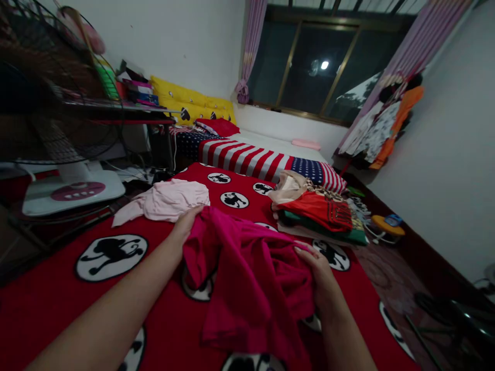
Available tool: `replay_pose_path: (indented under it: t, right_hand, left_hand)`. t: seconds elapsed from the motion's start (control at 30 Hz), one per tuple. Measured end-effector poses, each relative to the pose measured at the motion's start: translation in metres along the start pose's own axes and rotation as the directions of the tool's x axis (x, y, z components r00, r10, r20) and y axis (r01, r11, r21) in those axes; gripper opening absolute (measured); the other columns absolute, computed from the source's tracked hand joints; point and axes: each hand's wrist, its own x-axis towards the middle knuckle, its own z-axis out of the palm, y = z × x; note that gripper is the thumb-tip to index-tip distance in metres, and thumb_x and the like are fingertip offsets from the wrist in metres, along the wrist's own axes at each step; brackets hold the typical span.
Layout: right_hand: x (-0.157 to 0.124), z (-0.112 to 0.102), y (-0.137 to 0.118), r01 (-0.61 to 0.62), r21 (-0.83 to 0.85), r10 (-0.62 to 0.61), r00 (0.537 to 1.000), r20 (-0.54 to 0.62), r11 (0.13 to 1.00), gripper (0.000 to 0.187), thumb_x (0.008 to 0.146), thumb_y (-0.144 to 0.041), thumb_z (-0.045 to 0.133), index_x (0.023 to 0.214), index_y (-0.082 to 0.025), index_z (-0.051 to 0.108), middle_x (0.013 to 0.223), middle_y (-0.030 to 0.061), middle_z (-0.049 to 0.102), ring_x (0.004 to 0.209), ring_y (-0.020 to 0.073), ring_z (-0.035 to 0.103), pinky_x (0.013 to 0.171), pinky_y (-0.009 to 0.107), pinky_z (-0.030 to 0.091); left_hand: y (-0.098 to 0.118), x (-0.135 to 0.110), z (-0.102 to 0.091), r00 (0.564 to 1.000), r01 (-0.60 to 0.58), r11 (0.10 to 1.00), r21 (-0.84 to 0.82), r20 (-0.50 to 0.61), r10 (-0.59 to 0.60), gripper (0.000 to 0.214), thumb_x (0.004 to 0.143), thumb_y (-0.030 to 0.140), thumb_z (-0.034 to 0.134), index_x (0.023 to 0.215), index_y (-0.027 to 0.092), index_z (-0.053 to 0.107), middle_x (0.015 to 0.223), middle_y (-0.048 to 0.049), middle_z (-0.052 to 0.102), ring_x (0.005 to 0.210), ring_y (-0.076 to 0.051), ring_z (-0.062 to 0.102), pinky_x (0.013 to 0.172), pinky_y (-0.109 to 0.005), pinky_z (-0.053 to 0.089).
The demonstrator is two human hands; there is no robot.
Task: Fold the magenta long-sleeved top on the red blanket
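Between my two hands hangs a bunched magenta garment [247,273], its folds drooping over the red bedspread; its exact kind cannot be made out. My left hand [187,224] grips its upper left edge, with the fingers partly hidden by the cloth. At the other side, my right hand [312,260] is closed on the right edge, thumb on top. Just beyond my left hand lies a crumpled pale pink garment [174,198]. Past my right hand rests a pile of folded clothes [325,208], with red, beige and green pieces showing.
Under everything spreads a red bedspread [50,304] with black-and-white monkey ovals. A white fan [73,190] stands at the left by a cluttered desk [131,105]. Behind is a second bed with a striped cover [247,159]. An orange stool [388,225] sits on the floor at right.
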Motion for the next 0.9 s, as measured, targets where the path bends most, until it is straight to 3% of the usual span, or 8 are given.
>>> replay_pose_path:
  t: [0.2,0.3,0.37,0.47,0.57,0.73,0.83,0.9]
  right_hand:
    - [0.006,-0.002,0.002,-0.007,0.106,0.017,0.995,-0.099,0.994,0.039,0.054,-0.027,0.085,0.089,-0.018,0.072,0.087,0.0045,0.075,0.079,0.0176,0.07,0.076,0.026,0.055]
    - [0.004,0.001,0.0,0.034,0.143,-0.017,0.992,-0.122,0.989,0.048,0.053,-0.024,0.086,0.097,-0.02,0.069,0.09,0.0027,0.075,0.079,0.0158,0.07,0.075,0.023,0.055]
    - [0.002,0.004,-0.003,0.087,0.161,-0.066,0.99,-0.128,0.983,0.054,0.052,-0.021,0.087,0.103,-0.021,0.067,0.092,0.0018,0.074,0.079,0.0148,0.07,0.074,0.022,0.055]
    - [-0.001,0.005,-0.007,0.162,0.157,-0.145,0.983,-0.114,0.974,0.062,0.053,-0.019,0.086,0.111,-0.023,0.063,0.096,0.0015,0.073,0.08,0.0144,0.07,0.073,0.022,0.055]
    - [-0.001,0.004,-0.009,0.215,0.133,-0.204,0.975,-0.09,0.967,0.069,0.053,-0.018,0.086,0.117,-0.025,0.06,0.103,0.0023,0.071,0.088,0.0156,0.069,0.076,0.022,0.055]
    - [0.002,-0.003,-0.009,0.226,0.108,-0.214,0.97,-0.112,0.968,0.065,0.051,-0.018,0.085,0.112,-0.023,0.064,0.094,0.0022,0.07,0.08,0.0157,0.068,0.07,0.024,0.055]
    - [0.0,-0.005,-0.013,0.163,0.115,-0.148,0.98,-0.134,0.98,0.055,0.048,-0.018,0.086,0.1,-0.02,0.067,0.086,0.0012,0.07,0.067,0.0133,0.066,0.061,0.022,0.053]
    - [-0.002,-0.004,-0.018,0.16,0.112,-0.14,0.975,-0.17,0.981,0.049,0.047,-0.018,0.084,0.092,-0.019,0.067,0.081,0.0003,0.07,0.063,0.0127,0.064,0.059,0.022,0.052]
  left_hand:
    - [0.006,0.012,-0.01,0.959,-0.253,0.959,0.125,-0.1,0.266,0.024,0.06,0.012,0.066,0.084,0.016,0.062,0.077,0.0005,0.064,0.068,-0.01,0.06,0.065,-0.019,0.046]
    - [0.014,-0.003,0.004,0.87,-0.492,0.8,0.344,0.176,0.46,0.018,0.067,0.023,0.067,0.083,0.016,0.066,0.085,-0.0031,0.066,0.081,-0.015,0.061,0.076,-0.024,0.047]
    - [0.02,-0.022,0.014,0.809,-0.545,0.723,0.424,0.493,0.321,0.025,0.073,0.032,0.066,0.092,0.016,0.067,0.088,-0.0054,0.067,0.083,-0.018,0.062,0.077,-0.028,0.048]
    - [0.026,-0.055,0.023,0.508,-0.622,0.63,0.465,0.852,-0.127,0.058,0.071,0.034,0.073,0.125,0.024,0.058,0.11,-0.0065,0.063,0.087,-0.019,0.062,0.076,-0.028,0.05]
    - [0.023,-0.083,0.026,0.203,-0.799,0.444,0.406,0.877,-0.436,0.088,0.057,0.027,0.085,0.137,0.03,0.048,0.13,-0.0076,0.05,0.099,-0.021,0.06,0.082,-0.028,0.049]
    - [0.008,-0.108,0.032,0.312,-0.937,-0.033,0.347,0.792,-0.525,0.055,0.059,0.022,0.08,0.113,0.024,0.065,0.111,-0.009,0.057,0.087,-0.025,0.062,0.069,-0.031,0.049]
    - [0.01,-0.107,0.036,0.322,-0.94,-0.088,0.329,0.774,-0.546,0.011,0.065,0.017,0.073,0.075,0.019,0.069,0.084,-0.0057,0.063,0.072,-0.021,0.06,0.059,-0.027,0.044]
    - [0.021,-0.101,0.035,0.278,-0.933,0.034,0.357,0.778,-0.564,0.01,0.063,0.014,0.074,0.066,0.018,0.065,0.07,-0.0021,0.061,0.064,-0.017,0.056,0.055,-0.024,0.04]
